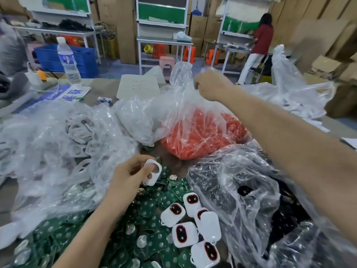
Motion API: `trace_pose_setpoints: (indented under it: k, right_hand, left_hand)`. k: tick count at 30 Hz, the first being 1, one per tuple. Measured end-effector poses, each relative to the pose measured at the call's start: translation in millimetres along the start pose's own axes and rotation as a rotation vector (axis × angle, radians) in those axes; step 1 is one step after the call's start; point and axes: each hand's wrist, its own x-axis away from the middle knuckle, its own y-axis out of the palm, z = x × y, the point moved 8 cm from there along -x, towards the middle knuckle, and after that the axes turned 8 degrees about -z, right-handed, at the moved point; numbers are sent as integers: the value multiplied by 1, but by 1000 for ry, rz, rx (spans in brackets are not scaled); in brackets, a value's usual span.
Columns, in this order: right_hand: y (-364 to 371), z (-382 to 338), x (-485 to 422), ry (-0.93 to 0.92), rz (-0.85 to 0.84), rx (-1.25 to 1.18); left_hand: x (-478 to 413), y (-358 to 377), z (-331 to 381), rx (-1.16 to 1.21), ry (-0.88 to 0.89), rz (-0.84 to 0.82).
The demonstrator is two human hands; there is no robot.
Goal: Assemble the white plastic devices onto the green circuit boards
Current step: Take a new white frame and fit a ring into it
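Observation:
My left hand (129,175) pinches a white plastic shell (153,172) with an oval opening, held above a heap of green circuit boards (150,207). Several assembled white devices (185,215) with red-ringed black buttons lie on the boards at lower centre. My right hand (209,86) reaches far forward and grips the rim of a clear plastic bag (179,105) that holds orange parts (202,138).
A clear bag of white shells (63,136) lies on the left, another clear bag of dark parts (251,190) on the right. A water bottle (67,59) and a blue sign (75,92) stand at the back left. Workbenches and a person (258,43) are behind.

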Motion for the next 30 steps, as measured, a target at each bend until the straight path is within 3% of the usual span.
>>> trace_pose_setpoints:
  k: [2,4,7,12,16,21,25,30]
  right_hand:
    - [45,11,2,104,-381,139]
    - [74,5,6,98,-488,121]
    - [102,-20,1,-17,-385,46]
    - [127,-22,15,93,-445,-140]
    - [105,-16,15,93,-228,-199]
    - [95,10,32,245,-46,-287]
    - [100,15,40,254,-79,-400]
    - [101,33,47,347,-8,-769]
  left_hand:
    - [1,0,-1,58,-3,-5]
    - [2,3,0,95,2,-26]
    - [3,4,2,111,20,-25]
    - [4,6,0,214,-19,-26]
    - [3,16,-11,405,-150,-90]
    - [6,28,-11,763,-240,-157]
    - [8,32,-13,803,-284,-188]
    - [8,35,-13,784,-279,-252]
